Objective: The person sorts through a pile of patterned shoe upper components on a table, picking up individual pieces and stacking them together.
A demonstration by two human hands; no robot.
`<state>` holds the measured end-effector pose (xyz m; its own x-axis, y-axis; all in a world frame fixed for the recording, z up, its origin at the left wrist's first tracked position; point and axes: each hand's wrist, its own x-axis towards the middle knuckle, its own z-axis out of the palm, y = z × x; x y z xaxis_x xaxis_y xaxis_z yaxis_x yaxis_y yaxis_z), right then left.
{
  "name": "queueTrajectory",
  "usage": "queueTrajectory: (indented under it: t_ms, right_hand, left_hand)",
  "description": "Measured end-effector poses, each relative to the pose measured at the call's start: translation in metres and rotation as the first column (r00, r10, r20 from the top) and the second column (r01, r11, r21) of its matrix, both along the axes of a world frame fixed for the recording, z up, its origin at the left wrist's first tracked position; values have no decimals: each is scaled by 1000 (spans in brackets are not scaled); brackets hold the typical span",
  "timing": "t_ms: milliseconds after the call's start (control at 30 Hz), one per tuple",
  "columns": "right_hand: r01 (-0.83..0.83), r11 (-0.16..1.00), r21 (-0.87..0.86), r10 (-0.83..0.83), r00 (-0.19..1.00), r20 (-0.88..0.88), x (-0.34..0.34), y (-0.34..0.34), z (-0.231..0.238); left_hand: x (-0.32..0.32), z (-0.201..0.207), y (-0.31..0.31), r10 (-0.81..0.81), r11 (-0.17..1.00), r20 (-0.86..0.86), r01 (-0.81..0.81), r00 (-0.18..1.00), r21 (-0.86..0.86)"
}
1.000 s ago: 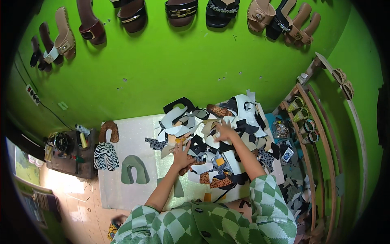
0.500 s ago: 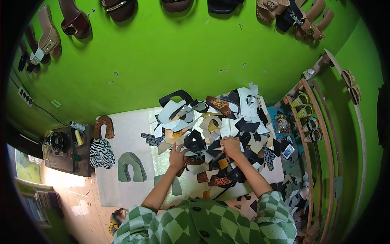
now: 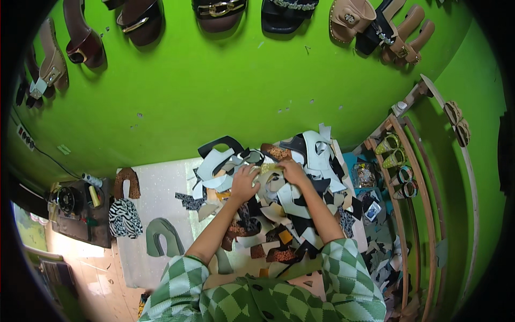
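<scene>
A heap of cut leather-like scraps (image 3: 284, 201) in black, white, beige, grey and leopard print covers the table's middle and right. My left hand (image 3: 245, 183) rests over the heap's far side, fingers apart. Just to its right, my right hand (image 3: 293, 173) has its fingers curled at a yellowish-olive scrap (image 3: 268, 168), which lies between the two hands. Its grip is partly hidden. A large white cutout (image 3: 316, 153) lies beyond the right hand. Stacked grey-green U-shaped pieces (image 3: 163, 236) sit left of the heap.
The white table (image 3: 145, 263) also bears a brown leopard U-shaped piece (image 3: 127, 182) and zebra-patterned pieces (image 3: 125, 219). A sewing machine (image 3: 67, 199) stands left. Sandals (image 3: 220, 13) line the green wall. Right are a wooden rack (image 3: 416, 209) and more scraps (image 3: 383, 244) below.
Both hands have moved farther into the heap and closer together. Scraps beneath them have shifted, exposing lighter pieces near the right forearm. The view has tilted upward.
</scene>
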<state>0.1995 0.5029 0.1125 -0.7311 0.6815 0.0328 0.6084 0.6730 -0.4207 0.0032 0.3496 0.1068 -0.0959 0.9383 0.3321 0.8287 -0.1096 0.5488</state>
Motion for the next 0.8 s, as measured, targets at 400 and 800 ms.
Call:
queueTrajectory:
  t_ms: [400, 800]
  right_hand:
    - [144, 881, 452, -285, 922, 262, -45, 54, -52]
    - [301, 906, 297, -324, 945, 31, -57, 26, -60]
  left_hand:
    - [-46, -45, 6, 26, 998, -73, -30, 997, -62]
    - [-15, -29, -27, 117, 993, 129, -115, 985, -22]
